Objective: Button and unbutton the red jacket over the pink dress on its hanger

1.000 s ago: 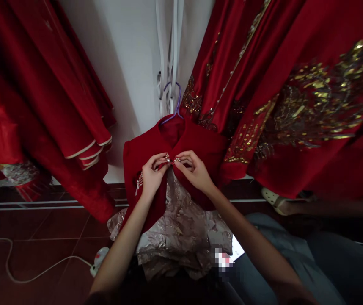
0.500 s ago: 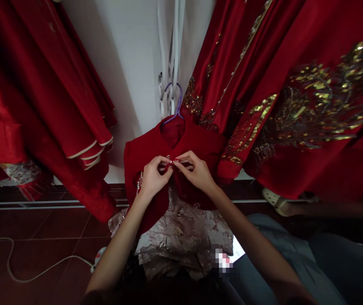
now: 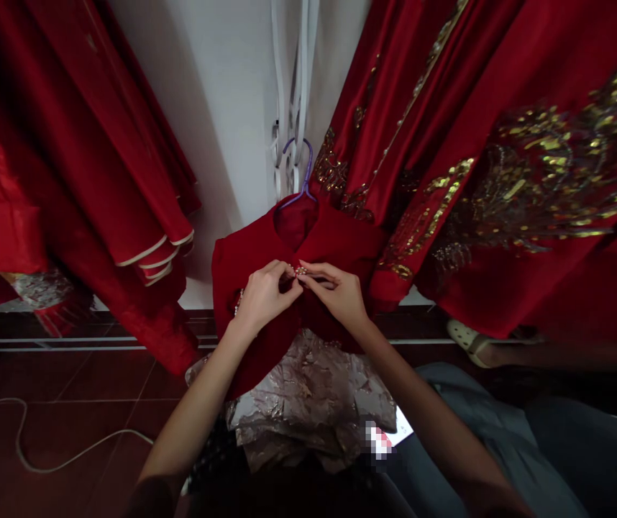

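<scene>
A short red jacket [image 3: 344, 241] hangs in front of me on a purple hanger [image 3: 298, 169] hooked to a white rack [image 3: 291, 86]. My left hand [image 3: 265, 295] and my right hand [image 3: 338, 291] meet at the jacket's front opening, just below the collar. Both pinch the two front edges together around a small beaded clasp [image 3: 298, 270]. Under the jacket hangs a pale, shiny embroidered fabric [image 3: 308, 392].
Red garments [image 3: 87, 165] hang at the left. A red dress with gold embroidery [image 3: 508, 165] hangs at the right. A white cable [image 3: 28, 453] lies on the dark red tiled floor. A white sandal [image 3: 467, 338] shows under the right dress.
My hands have drawn closer together, pulling the jacket's two front edges shut over the pale fabric. The view has shifted slightly.
</scene>
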A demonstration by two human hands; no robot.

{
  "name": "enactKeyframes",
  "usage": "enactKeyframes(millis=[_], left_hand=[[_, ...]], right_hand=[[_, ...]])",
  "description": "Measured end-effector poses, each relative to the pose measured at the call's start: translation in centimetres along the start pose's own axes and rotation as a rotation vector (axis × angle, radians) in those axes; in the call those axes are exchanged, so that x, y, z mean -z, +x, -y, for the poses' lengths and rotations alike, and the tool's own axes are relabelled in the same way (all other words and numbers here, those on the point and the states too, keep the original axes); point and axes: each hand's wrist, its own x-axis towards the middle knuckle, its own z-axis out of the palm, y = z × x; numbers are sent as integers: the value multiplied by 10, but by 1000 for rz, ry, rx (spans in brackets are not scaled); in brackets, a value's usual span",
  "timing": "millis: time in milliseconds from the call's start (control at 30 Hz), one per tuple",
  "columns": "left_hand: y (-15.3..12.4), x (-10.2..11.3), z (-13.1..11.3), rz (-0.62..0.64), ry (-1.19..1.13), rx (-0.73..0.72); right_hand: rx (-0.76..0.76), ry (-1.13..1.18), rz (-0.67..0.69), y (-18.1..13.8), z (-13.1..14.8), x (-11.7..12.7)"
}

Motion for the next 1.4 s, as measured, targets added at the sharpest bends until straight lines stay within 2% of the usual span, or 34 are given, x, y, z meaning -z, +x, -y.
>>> enactKeyframes(millis=[367,500,600,667,733,867,967,1067,1200,1300,1400], left_hand=[[2,2,-3,56,124,-62],[-4,-7,-3,-26,-106,20],[-13,-19,1,-65,-401,137],[-18,-28,5,-36,-599,188],[-23,-36,10,1,-736,199],[-32,-45,24,53,-836,238],[-41,-47,35,124,-824,305],[-47,-49,43,191,-835,330],[-48,-53,49,223,-866,351],[-43,-57,51,229,-858,379],[-40,-56,46,200,-825,413]], right_hand=[[-35,-2,32,5,-2,-3],[-2,-16,17,-3,0,-6],[26,-4,85,-24,-1,-9],[63,-108,125,-42,-7,-12],[103,-311,126,-60,-18,-13],[111,-678,28,-82,-48,-3],[110,-739,-127,-94,-66,17],[21,-765,-296,-102,-73,47],[-133,-704,-270,-92,-56,90],[-140,-687,-334,-69,-20,111],[-202,-546,-139,-50,28,109]])
